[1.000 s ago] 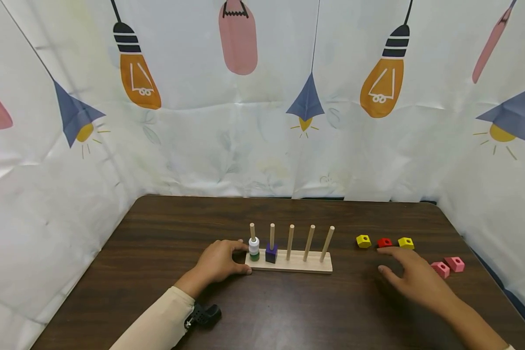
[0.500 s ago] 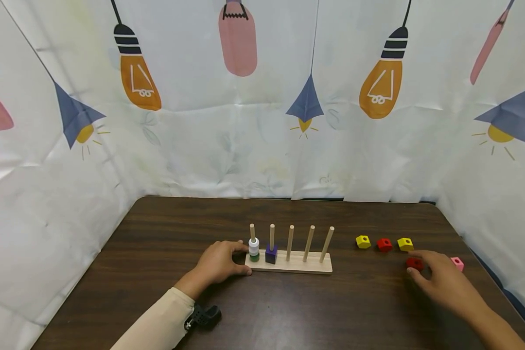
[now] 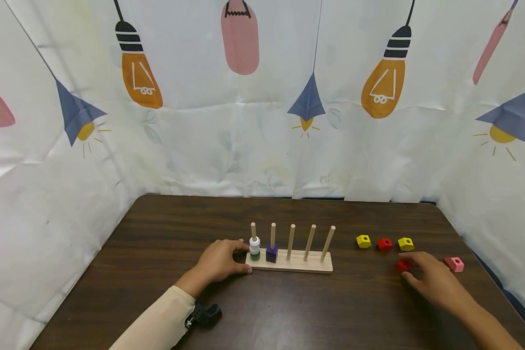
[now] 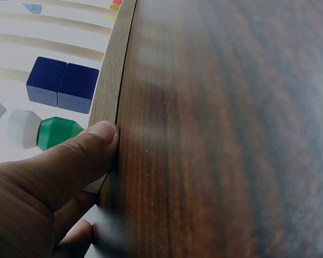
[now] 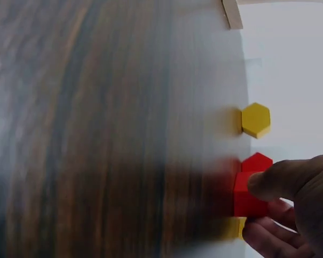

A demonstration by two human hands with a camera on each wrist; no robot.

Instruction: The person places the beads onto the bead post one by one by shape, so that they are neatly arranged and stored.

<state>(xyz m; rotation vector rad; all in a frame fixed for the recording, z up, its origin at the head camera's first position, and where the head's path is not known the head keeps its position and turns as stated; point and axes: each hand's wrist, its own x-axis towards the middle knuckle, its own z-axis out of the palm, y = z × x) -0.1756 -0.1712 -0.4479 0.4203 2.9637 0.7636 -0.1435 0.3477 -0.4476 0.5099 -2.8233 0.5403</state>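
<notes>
My left hand [image 3: 218, 261] grips the left end of a wooden peg board [image 3: 302, 265], its thumb on the front edge in the left wrist view. White beads [image 3: 254, 244] over a green bead [image 3: 255, 256] sit on the leftmost peg. Dark purple-blue cubes [image 4: 62, 85] are on the second peg; the other three pegs are bare. Off to the right, my right hand [image 3: 439, 282] pinches a red block [image 5: 250, 198] between thumb and fingers. Another red block [image 5: 257, 160] shows just beyond it in the right wrist view.
Yellow blocks [image 3: 363, 241] flank the other red block on the table, behind the right hand. A pink block [image 3: 454, 264] lies right of that hand. A printed white cloth [image 3: 262, 150] hangs around the dark wooden table [image 3: 192, 218].
The right hand has moved right and nearer from the back row of blocks, then slightly left with a red block in its fingers. The left hand has kept its place on the board.
</notes>
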